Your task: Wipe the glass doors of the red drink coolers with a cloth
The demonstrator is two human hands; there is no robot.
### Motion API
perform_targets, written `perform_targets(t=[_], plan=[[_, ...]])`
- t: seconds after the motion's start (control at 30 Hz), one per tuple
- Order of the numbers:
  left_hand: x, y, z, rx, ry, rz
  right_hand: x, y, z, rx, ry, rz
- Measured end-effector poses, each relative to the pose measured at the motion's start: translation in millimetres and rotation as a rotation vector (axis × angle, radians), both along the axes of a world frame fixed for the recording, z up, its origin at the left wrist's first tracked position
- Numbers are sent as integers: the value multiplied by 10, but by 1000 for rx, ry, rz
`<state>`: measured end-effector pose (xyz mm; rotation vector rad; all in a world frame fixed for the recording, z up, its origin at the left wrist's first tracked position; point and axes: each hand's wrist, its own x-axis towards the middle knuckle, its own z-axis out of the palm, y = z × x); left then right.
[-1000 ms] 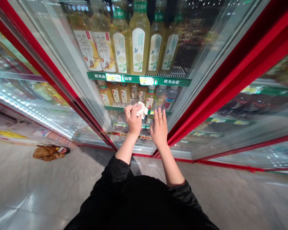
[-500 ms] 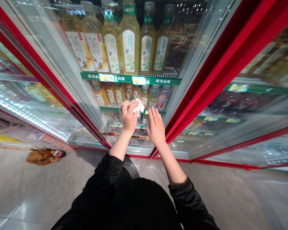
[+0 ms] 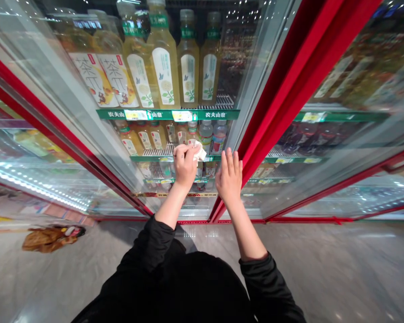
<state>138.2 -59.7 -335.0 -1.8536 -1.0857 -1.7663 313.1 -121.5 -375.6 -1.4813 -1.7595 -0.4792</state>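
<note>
Left hand (image 3: 185, 165) pinches crumpled white wad (image 3: 199, 152) before glass cooler door (image 3: 235, 67); right hand (image 3: 229, 177), flattened, near red frame (image 3: 278, 96); bottled drinks (image 3: 164, 74) behind.

1. Site type: a shop, at its packaged-drinks section.
2. Display units: tall cabinets stand side by side; each is closed by a glass front (image 3: 237, 58) set in a red frame (image 3: 283, 80).
3. Stock: large bottles (image 3: 164, 76) of yellowish drink stand in a row, labels facing outward; smaller bottles (image 3: 131, 141) occupy the shelf below; dark bottles (image 3: 306, 134) fill part of the adjoining right-hand unit.
4. Retail marking: a green shelf strip (image 3: 218, 115) carries white Chinese lettering; price tags (image 3: 182, 116) are fixed along it.
5. Lighting: a bright light strip (image 3: 37, 186) runs along the left-hand unit; many small lights reflect in the glass.
6. Flooring: smooth grey floor (image 3: 340, 269), glossy in places.
</note>
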Motion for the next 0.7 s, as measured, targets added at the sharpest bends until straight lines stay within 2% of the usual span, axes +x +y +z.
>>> perform_targets(t=[0.1, 0.17, 0.3, 0.37, 0.43, 0.5, 0.6, 0.7], plan=[[88, 55, 160, -65, -19, -76, 136, 32, -85, 60, 15, -15], [74, 53, 209, -101, -72, -55, 250, 80, -139, 107, 29, -10], [132, -5, 33, -114, -119, 12, 469, 234, -195, 181, 57, -34], [273, -13, -84, -127, -64, -52, 560, 335, -207, 215, 54, -76], [461, 9, -114, -135, 19, -133, 645, 449, -233, 243, 43, -126], [634, 54, -40, -113, 74, -158, 730, 563, -288, 239, 25, -156], [754, 113, 131, -39, 79, -107, 840, 699, -410, 184, 13, -163], [720, 108, 129, 3, 60, -98, 897, 766, -520, 171, 25, -173]])
